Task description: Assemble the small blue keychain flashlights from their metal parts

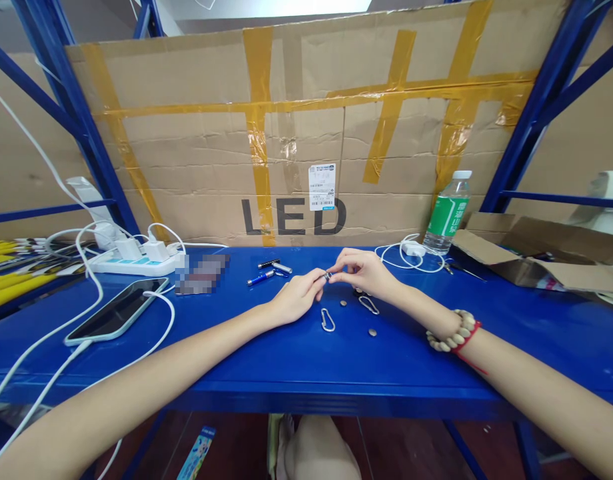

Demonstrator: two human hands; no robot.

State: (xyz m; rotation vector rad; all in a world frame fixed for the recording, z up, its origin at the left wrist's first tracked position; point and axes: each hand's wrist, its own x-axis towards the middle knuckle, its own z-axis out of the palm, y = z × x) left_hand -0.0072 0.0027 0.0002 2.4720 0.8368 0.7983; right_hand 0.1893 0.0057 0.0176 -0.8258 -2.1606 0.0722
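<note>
My left hand (299,295) and my right hand (362,272) meet over the blue shelf top (286,360), both pinching one small silver metal part (328,275) between their fingertips. Just below them lie two silver carabiner clips (327,319) (369,305) and two small round button cells (343,303) (372,331). To the left of my hands rest small pen-like torches, one blue (260,277), one black (268,264) and one silver (282,268). A bead bracelet with a red cord (455,335) circles my right wrist.
A phone (117,309) on a white cable lies at the left, behind it a white power strip (136,260) with chargers. A green-labelled water bottle (447,213) and an open cardboard box (536,257) stand at the right. A taped cardboard sheet marked LED (296,133) backs the shelf.
</note>
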